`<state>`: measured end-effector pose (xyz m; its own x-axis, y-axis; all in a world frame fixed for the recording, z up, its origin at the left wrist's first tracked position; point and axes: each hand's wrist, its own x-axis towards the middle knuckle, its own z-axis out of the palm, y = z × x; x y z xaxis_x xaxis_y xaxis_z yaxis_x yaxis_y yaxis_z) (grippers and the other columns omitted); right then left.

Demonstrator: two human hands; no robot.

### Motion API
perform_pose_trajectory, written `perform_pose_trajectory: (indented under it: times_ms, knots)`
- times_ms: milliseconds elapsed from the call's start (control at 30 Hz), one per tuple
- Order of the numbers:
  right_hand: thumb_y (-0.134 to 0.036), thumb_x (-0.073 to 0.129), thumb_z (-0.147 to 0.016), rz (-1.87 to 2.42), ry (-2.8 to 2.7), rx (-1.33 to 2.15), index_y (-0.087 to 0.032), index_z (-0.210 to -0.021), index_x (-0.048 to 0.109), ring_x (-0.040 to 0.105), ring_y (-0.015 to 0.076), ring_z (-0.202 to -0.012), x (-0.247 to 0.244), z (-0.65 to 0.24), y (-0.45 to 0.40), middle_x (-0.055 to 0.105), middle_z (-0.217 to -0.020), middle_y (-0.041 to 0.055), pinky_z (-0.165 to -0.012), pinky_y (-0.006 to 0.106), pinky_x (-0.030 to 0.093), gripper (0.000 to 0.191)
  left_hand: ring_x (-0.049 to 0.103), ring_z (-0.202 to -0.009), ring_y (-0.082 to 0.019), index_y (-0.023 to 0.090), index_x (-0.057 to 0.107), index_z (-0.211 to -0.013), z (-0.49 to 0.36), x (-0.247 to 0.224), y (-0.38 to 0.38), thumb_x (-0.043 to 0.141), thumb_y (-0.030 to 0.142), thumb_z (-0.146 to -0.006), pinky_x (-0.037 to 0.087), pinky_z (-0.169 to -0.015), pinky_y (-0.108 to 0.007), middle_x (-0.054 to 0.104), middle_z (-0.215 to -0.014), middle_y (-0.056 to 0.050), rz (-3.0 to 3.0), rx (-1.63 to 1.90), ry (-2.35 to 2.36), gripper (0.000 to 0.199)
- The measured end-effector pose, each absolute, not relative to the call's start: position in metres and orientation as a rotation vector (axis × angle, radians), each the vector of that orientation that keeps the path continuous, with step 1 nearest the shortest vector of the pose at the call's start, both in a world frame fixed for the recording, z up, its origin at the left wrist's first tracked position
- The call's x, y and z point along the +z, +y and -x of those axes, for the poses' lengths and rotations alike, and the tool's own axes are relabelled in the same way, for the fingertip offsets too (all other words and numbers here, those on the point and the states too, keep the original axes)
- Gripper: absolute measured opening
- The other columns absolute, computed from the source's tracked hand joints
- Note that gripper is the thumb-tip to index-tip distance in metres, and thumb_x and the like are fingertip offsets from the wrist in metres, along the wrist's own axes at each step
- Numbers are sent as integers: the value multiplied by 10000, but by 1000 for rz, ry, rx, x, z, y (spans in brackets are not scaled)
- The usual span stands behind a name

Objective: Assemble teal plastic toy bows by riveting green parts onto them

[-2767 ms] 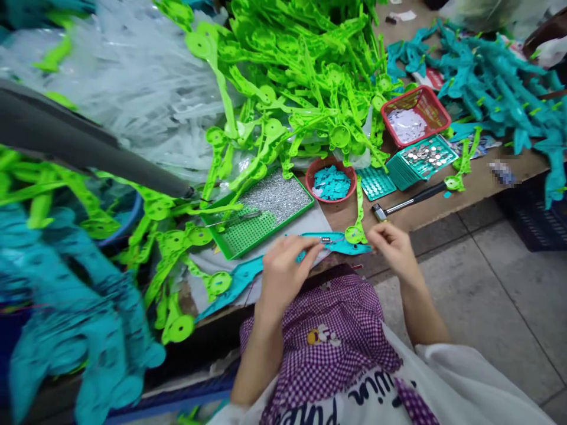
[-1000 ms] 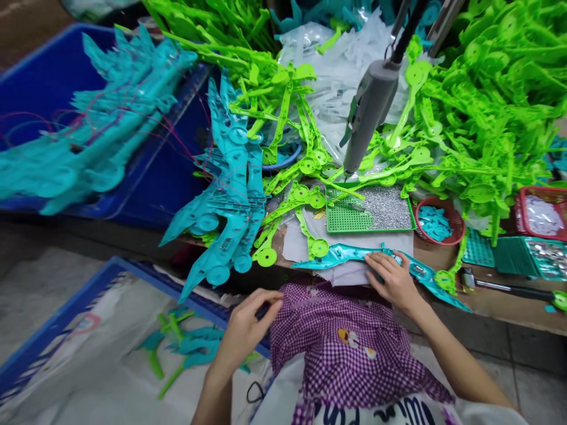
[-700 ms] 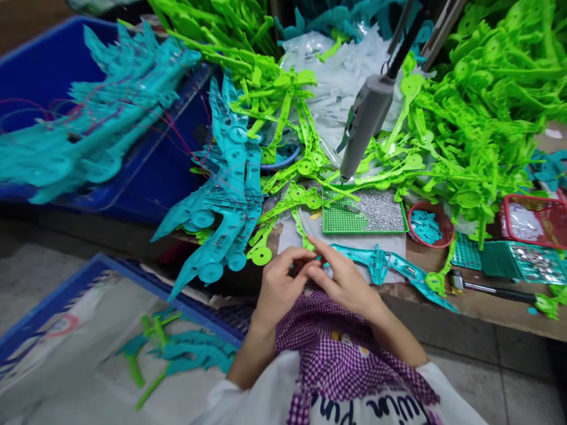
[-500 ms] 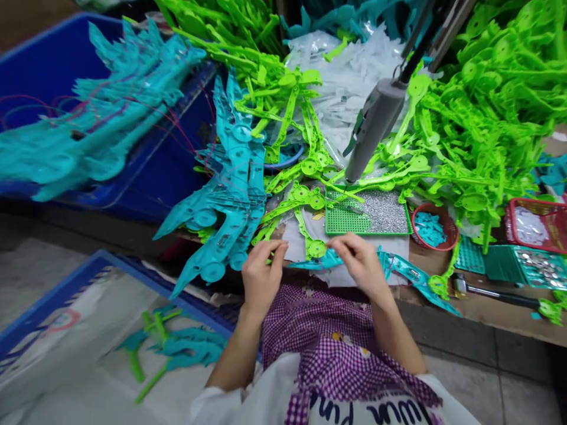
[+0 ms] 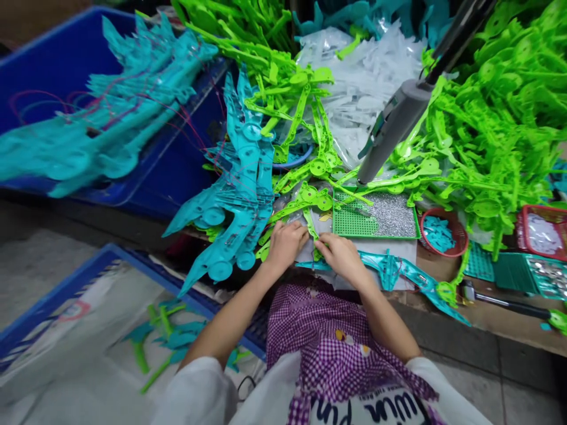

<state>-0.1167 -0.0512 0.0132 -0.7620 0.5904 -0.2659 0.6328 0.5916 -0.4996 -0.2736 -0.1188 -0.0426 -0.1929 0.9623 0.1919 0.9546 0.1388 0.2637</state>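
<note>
My left hand (image 5: 287, 241) is closed at the near edge of the bench, its fingertips by a narrow green plastic part (image 5: 309, 222). Close beside it, my right hand (image 5: 339, 252) has its fingers bent together over the same green part, above a long teal piece (image 5: 387, 270). What lies between the fingertips of either hand is too small to make out. The teal piece runs out to the right from under my right hand. Just behind my hands stands a green tray (image 5: 354, 221) of small metal screws. A grey electric screwdriver (image 5: 394, 127) hangs over that tray.
Stacked teal parts (image 5: 248, 177) with red wires lie at left, beside a blue bin (image 5: 39, 65). Green parts (image 5: 509, 118) are heaped at right. A round red basket (image 5: 463, 239) and a hammer (image 5: 509, 302) lie to the right. A blue crate (image 5: 106, 257) stands lower left.
Both hands have come closer together over the green part. My left hand moved right and slightly up. The view has shifted a little, so the bench things appear further right.
</note>
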Motion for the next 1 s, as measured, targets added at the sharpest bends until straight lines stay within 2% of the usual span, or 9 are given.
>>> perform_pose_trajectory:
  times_ms: [200, 367, 467, 567, 633, 767, 867, 967, 1000]
  knots:
    - [-302, 408, -1017, -1103, 2730, -883, -195, -965, 651, 648, 197, -927, 8, 121, -47, 703, -1024, 78, -721, 262, 367, 270, 634, -764, -222, 164, 674, -807, 273, -30, -121, 535, 184, -914, 361, -750, -372, 677, -804, -81, -2083, 377, 2378, 177]
    - [-303, 433, -1007, -1092, 2803, -979, -199, -933, 659, 648, 194, -949, 7, 111, -49, 702, -1047, 76, -774, 266, 403, 260, 630, -788, -222, 188, 645, -771, 276, -22, -159, 500, 211, -945, 380, -765, -382, 661, -790, -70, -2011, 425, 2385, 228]
    - [-326, 451, -999, -1155, 3019, -1139, -199, -915, 666, 637, 188, -1000, 16, 104, -47, 693, -1092, 80, -843, 272, 430, 264, 646, -928, -232, 184, 669, -988, 272, -15, -170, 492, 286, -965, 430, -826, -375, 702, -998, -100, -1865, 681, 2273, 206]
    - [-375, 447, -996, -1263, 3178, -1246, -199, -886, 671, 632, 169, -860, 21, 105, -42, 693, -925, 61, -788, 275, 447, 305, 655, -988, -219, 195, 583, -1262, 259, -8, -166, 557, 436, -932, 485, -856, -342, 693, -1147, -91, -1654, 975, 1967, 410]
    - [-396, 441, -994, -1300, 3202, -1247, -201, -850, 673, 617, 163, -772, 20, 109, -36, 678, -832, 47, -724, 274, 448, 336, 671, -878, -198, 194, 623, -1188, 249, -8, -158, 556, 467, -922, 509, -797, -314, 722, -1020, -60, -1485, 1076, 1817, 387]
    - [-424, 440, -987, -1237, 3221, -1124, -199, -810, 681, 628, 174, -776, 15, 108, -22, 687, -825, 60, -722, 284, 454, 374, 617, -669, -146, 181, 647, -813, 240, -12, -148, 510, 438, -933, 493, -656, -262, 668, -717, -7, -1191, 1201, 1756, 315]
    - [-438, 450, -983, -1232, 3256, -1053, -197, -797, 680, 628, 173, -756, 16, 103, -17, 691, -807, 61, -707, 285, 454, 382, 635, -690, -136, 175, 631, -926, 241, -12, -147, 650, 421, -831, 514, -653, -250, 691, -799, -21, -997, 1346, 1682, 264]
    - [-445, 453, -982, -1319, 3315, -1027, -198, -778, 676, 613, 159, -694, 18, 102, -20, 681, -755, 47, -670, 284, 452, 390, 672, -707, -141, 181, 599, -1122, 237, -10, -145, 795, 362, -685, 549, -666, -260, 718, -919, -48, -856, 1469, 1580, 512]
    - [-444, 452, -983, -1331, 3333, -1015, -199, -769, 675, 612, 159, -686, 18, 103, -21, 680, -745, 45, -670, 287, 457, 394, 678, -712, -145, 182, 619, -1097, 234, -10, -145, 801, 357, -682, 557, -674, -265, 720, -908, -48, -834, 1509, 1584, 486]
